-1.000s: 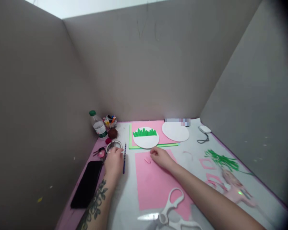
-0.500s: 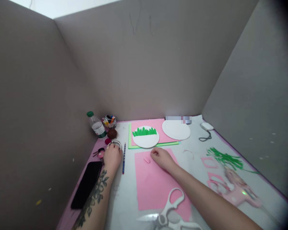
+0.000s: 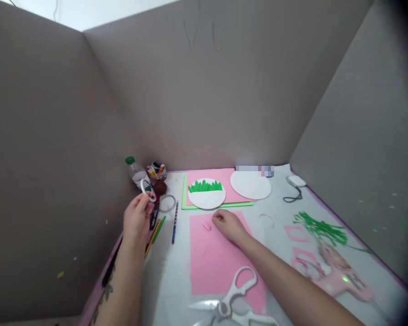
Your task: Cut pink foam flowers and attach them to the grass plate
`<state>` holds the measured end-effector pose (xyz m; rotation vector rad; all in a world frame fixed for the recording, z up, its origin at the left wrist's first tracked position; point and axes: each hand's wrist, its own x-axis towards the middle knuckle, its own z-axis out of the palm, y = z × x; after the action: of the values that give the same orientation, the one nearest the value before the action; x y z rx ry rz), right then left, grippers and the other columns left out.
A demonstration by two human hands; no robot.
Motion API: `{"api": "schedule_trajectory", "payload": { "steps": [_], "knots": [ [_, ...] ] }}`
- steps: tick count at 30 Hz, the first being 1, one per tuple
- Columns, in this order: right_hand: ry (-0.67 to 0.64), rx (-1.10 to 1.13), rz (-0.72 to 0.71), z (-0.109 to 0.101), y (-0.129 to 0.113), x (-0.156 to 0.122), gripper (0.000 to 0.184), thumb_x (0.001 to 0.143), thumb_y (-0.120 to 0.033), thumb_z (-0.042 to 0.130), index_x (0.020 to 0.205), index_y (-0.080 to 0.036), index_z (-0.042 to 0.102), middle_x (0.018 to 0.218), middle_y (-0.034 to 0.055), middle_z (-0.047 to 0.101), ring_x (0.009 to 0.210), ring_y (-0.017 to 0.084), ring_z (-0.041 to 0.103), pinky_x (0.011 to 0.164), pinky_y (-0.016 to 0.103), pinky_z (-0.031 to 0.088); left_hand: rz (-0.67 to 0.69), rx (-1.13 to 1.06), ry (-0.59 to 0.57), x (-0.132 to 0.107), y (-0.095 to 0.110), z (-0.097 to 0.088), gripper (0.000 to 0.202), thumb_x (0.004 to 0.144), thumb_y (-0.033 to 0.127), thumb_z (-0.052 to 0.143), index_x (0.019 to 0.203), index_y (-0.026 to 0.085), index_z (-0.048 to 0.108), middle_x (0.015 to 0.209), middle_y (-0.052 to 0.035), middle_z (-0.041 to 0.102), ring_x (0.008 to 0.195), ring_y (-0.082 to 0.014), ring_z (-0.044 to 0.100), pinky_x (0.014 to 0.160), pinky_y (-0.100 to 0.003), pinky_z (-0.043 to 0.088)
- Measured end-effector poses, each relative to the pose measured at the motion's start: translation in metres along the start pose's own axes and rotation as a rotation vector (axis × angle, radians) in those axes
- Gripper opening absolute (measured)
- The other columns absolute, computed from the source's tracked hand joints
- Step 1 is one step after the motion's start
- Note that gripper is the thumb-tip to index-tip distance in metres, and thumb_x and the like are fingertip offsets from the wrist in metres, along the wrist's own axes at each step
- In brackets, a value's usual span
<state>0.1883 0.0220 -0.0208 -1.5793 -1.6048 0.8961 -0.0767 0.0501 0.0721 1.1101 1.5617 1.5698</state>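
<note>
My left hand [image 3: 137,213] is raised at the left and pinches a white ring [image 3: 152,199], which looks like a narrow roll of tape. A second, greyish ring [image 3: 167,203] lies on the table beside it. My right hand [image 3: 227,222] rests with curled fingers at the top of a pink sheet [image 3: 211,267]; whatever is in those fingers is hidden. Just left of it lies a small folded pink strip [image 3: 206,226]. Behind it is a white disc [image 3: 207,199] with green grass-shaped cutouts along its upper part.
White-handled scissors [image 3: 226,305] lie at the front. A pink glue gun [image 3: 343,276], green strips [image 3: 321,226] and pink scraps [image 3: 296,232] are at right. A larger white disc [image 3: 250,184] sits behind. A bottle [image 3: 138,174], pen holder [image 3: 157,171] and patterned pencil [image 3: 175,222] stand or lie left.
My left hand has lifted the white ring off the table and moved left and toward me, uncovering the greyish ring and some coloured sticks. My right hand has barely moved.
</note>
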Motion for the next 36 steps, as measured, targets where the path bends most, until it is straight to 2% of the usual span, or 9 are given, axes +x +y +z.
{"api": "schedule_trajectory", "payload": {
  "steps": [4, 7, 12, 16, 18, 22, 26, 32, 36],
  "knots": [
    [0.089, 0.075, -0.115, -0.011, -0.022, -0.01, 0.016, 0.084, -0.023, 0.045, 0.08, -0.019, 0.06, 0.08, 0.0034, 0.062, 0.073, 0.017, 0.057, 0.067, 0.027, 0.044, -0.362, -0.558, -0.185, -0.036, 0.021, 0.025, 0.016, 0.072, 0.023, 0.071, 0.083, 0.013, 0.064, 0.078, -0.0008, 0.066, 0.051, -0.0026, 0.053, 0.041, -0.01, 0.04],
    [0.192, 0.113, -0.483, -0.024, -0.049, -0.022, 0.018, 0.085, -0.022, 0.051, 0.099, -0.019, 0.061, 0.093, 0.0067, 0.059, 0.076, 0.017, 0.057, 0.072, 0.03, 0.047, -0.69, -0.666, -0.235, -0.061, 0.032, 0.047, 0.005, 0.084, 0.013, 0.059, 0.081, 0.011, 0.063, 0.071, -0.0011, 0.065, 0.05, -0.003, 0.057, 0.04, -0.008, 0.044],
    [0.228, 0.02, -0.706, -0.042, -0.074, -0.029, 0.022, 0.085, -0.015, 0.054, 0.104, -0.022, 0.062, 0.096, 0.0076, 0.062, 0.092, 0.02, 0.058, 0.08, 0.034, 0.049, -0.827, -0.697, -0.334, -0.079, 0.043, 0.064, 0.018, 0.09, 0.01, 0.047, 0.084, 0.01, 0.064, 0.068, -0.0029, 0.066, 0.053, -0.0045, 0.061, 0.049, -0.01, 0.051],
    [0.334, 0.001, -0.688, -0.058, -0.069, -0.022, 0.02, 0.088, -0.012, 0.049, 0.093, -0.022, 0.065, 0.086, 0.0062, 0.066, 0.084, 0.019, 0.061, 0.075, 0.033, 0.05, -0.473, -0.258, -0.605, -0.076, 0.036, 0.057, 0.017, 0.081, 0.027, 0.063, 0.073, 0.012, 0.064, 0.061, -0.0026, 0.064, 0.048, -0.0074, 0.055, 0.039, -0.013, 0.039],
    [0.353, -0.007, -0.664, -0.066, -0.067, -0.02, 0.019, 0.088, -0.013, 0.05, 0.093, -0.023, 0.066, 0.086, 0.0063, 0.067, 0.083, 0.019, 0.062, 0.074, 0.033, 0.051, -0.094, 0.009, -0.525, -0.073, 0.033, 0.051, 0.025, 0.08, 0.036, 0.064, 0.069, 0.013, 0.065, 0.059, -0.0015, 0.062, 0.049, -0.0079, 0.051, 0.042, -0.015, 0.037],
    [0.311, 0.019, -0.679, -0.073, -0.07, -0.024, 0.02, 0.088, -0.013, 0.051, 0.094, -0.023, 0.067, 0.086, 0.0056, 0.068, 0.083, 0.018, 0.063, 0.073, 0.031, 0.051, 0.367, 0.322, -0.632, -0.071, 0.039, 0.044, 0.03, 0.084, 0.034, 0.058, 0.11, 0.021, 0.067, 0.113, -0.0078, 0.065, 0.076, -0.0142, 0.059, 0.063, -0.022, 0.047],
    [0.322, 0.057, -0.666, -0.072, -0.077, -0.029, 0.021, 0.088, -0.014, 0.052, 0.099, -0.024, 0.066, 0.088, 0.0059, 0.067, 0.083, 0.018, 0.062, 0.071, 0.031, 0.051, 0.416, 0.352, -0.872, -0.069, 0.041, 0.046, 0.026, 0.089, 0.028, 0.049, 0.099, 0.02, 0.071, 0.098, -0.0081, 0.07, 0.09, -0.0192, 0.062, 0.082, -0.029, 0.047],
    [0.318, 0.123, -0.651, -0.076, -0.076, -0.027, 0.019, 0.087, -0.014, 0.052, 0.096, -0.023, 0.066, 0.083, 0.0049, 0.068, 0.075, 0.017, 0.062, 0.064, 0.029, 0.051, 0.283, 0.112, -1.076, -0.059, 0.032, 0.041, 0.022, 0.087, 0.027, 0.051, 0.088, 0.019, 0.072, 0.093, -0.0087, 0.069, 0.088, -0.0197, 0.062, 0.081, -0.03, 0.048],
    [0.325, -0.001, -0.765, -0.079, -0.073, -0.026, 0.022, 0.089, -0.012, 0.049, 0.094, -0.023, 0.067, 0.082, 0.0058, 0.067, 0.078, 0.017, 0.063, 0.068, 0.03, 0.051, 0.174, 0.169, -1.145, -0.061, 0.034, 0.039, 0.027, 0.089, 0.033, 0.049, 0.098, 0.018, 0.069, 0.093, -0.0087, 0.068, 0.072, -0.0151, 0.058, 0.064, -0.024, 0.047]
  ]
}}
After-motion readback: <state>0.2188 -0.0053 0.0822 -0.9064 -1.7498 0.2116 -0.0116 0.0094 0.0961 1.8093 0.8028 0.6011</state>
